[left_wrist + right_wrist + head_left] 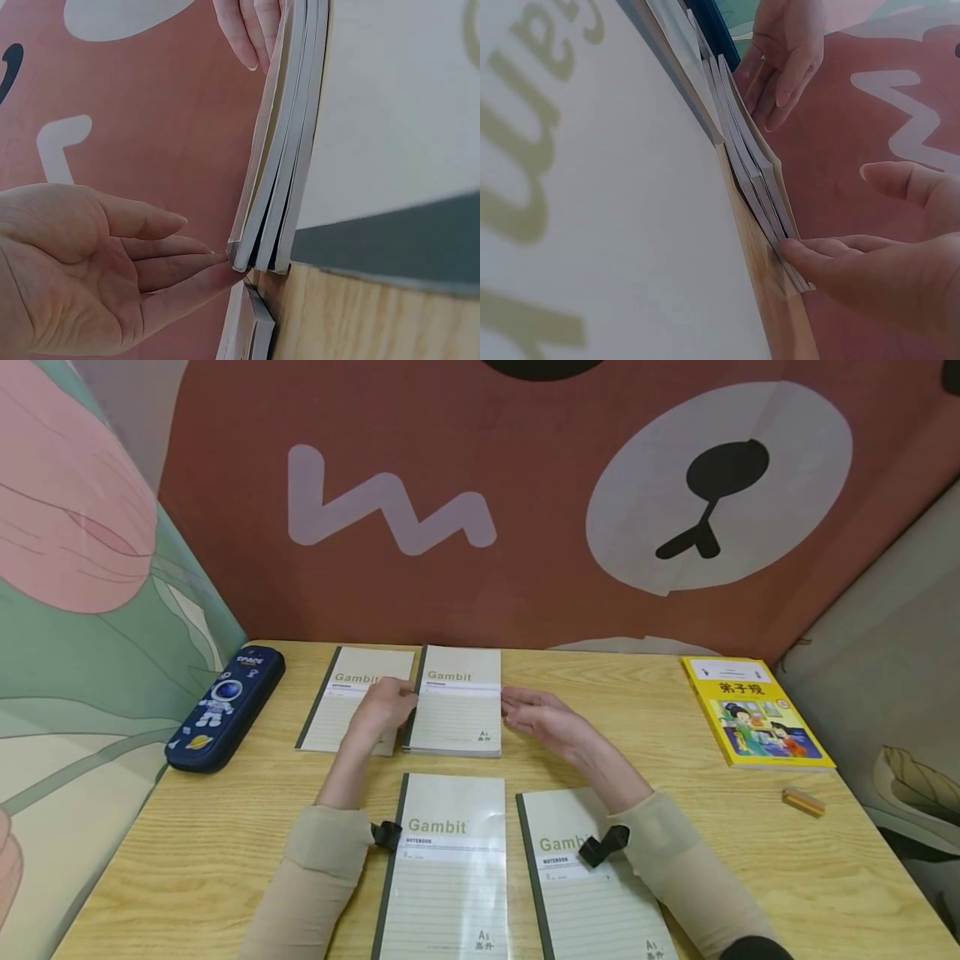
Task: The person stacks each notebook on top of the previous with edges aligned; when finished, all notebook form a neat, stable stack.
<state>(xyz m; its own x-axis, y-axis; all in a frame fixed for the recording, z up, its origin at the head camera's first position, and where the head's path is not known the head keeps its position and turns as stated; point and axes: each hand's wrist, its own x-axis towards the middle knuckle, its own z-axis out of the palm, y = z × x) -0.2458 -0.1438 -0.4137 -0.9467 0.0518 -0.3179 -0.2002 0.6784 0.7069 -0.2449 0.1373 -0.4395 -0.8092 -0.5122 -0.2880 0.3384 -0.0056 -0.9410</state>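
Observation:
A small stack of Gambit notebooks (pixel 459 714) lies at the table's back middle, between the two hands. My left hand (pixel 381 708) is at its dark-spined left side, above another Gambit notebook (pixel 322 727). In the left wrist view, the left hand's extended fingers (pixel 187 274) touch the stack's edge, which shows several layers. On the opposite side, my right hand (pixel 549 720) has its fingers straight against the stack. The right wrist view shows the right hand's fingertips (pixel 799 255) at the layered page edges (pixel 754 169). Neither hand grips anything.
Two more Gambit notebooks, one in the middle (pixel 450 877) and one under the right forearm (pixel 573 902), lie nearer the front. A navy space pencil case (pixel 225 710) is at left. At right are a yellow book (pixel 757 710) and a small yellowish-brown object (pixel 803 802).

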